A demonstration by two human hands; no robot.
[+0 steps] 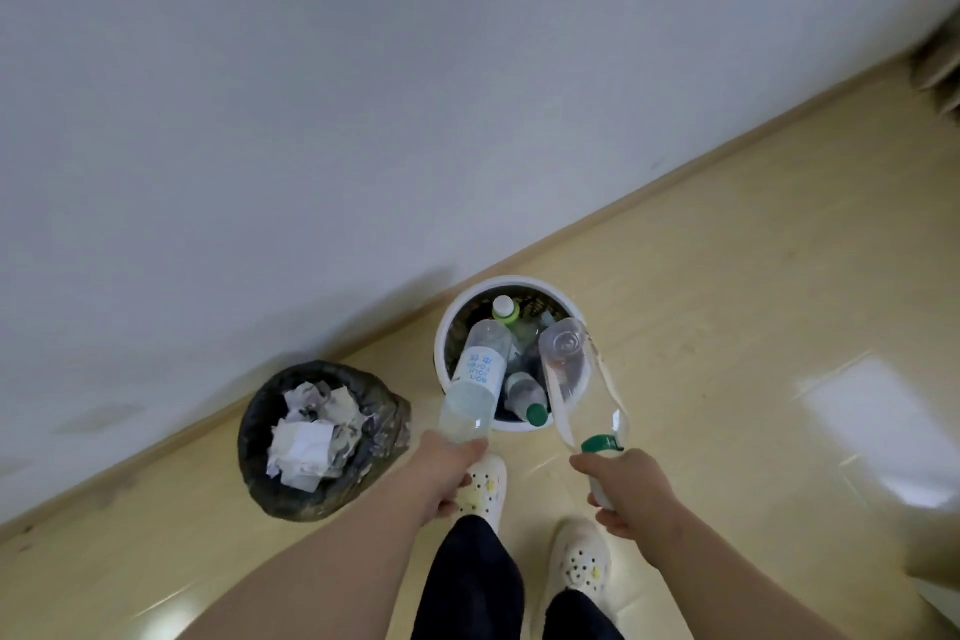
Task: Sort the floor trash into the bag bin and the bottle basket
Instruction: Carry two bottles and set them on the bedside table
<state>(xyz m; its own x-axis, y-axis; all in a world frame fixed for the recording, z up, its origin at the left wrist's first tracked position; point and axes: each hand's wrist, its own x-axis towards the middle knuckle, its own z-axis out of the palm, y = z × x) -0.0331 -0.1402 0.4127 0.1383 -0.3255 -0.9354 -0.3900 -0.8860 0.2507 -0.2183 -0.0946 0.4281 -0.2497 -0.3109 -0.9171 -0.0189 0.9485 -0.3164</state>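
As bottles (pixel 525 394) crowd the basket (pixel 445 327), the paper-filled bag bin (pixel 258 437) stands beside it

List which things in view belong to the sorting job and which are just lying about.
Job: left hand gripping a labelled bottle; right hand gripping a clear bottle; basket with bottles inside; bag bin holding paper.
Lying about: clogs on the person's feet; blurred dark object by the wall, far right.

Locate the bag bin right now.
Head view, lower left: the bag bin stands on the floor by the wall, left of the bottle basket and the left hand.
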